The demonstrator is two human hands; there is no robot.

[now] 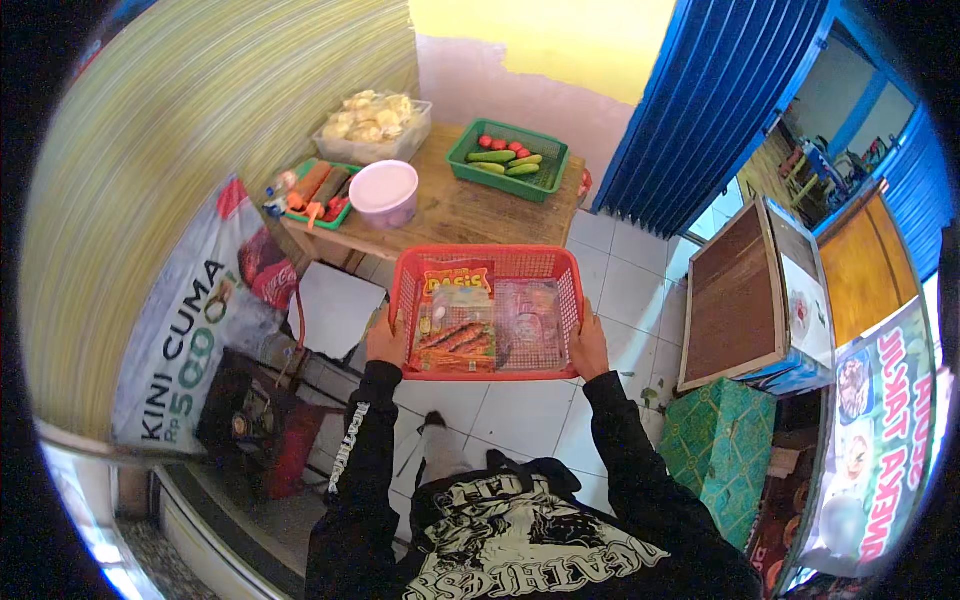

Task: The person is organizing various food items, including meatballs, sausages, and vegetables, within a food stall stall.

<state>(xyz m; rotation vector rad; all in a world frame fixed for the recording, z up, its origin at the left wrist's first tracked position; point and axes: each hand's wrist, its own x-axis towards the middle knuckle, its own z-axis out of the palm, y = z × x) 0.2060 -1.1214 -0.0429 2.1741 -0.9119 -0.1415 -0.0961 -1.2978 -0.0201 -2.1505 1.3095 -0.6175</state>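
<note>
A red plastic basket (487, 253) is held out in front of me above the tiled floor. My left hand (385, 339) grips its left side and my right hand (589, 346) its right side. Inside lie a printed food packet (456, 330) with pictures of sausage-like food and a clear plastic pack (529, 319) beside it. What the clear pack contains is hard to make out. Just beyond the basket stands a wooden table (446, 214). On it, a green basket (546, 187) holds cucumbers (491, 157) and tomatoes (501, 143).
The table also bears a lidded tub (384, 191), a clear container of pale crisps (371, 124) and a green tray of items (330, 217). At left are a banner (187, 337) and a white-topped stool (330, 307). A wooden-framed cabinet (735, 292) and blue folding door (697, 112) stand right.
</note>
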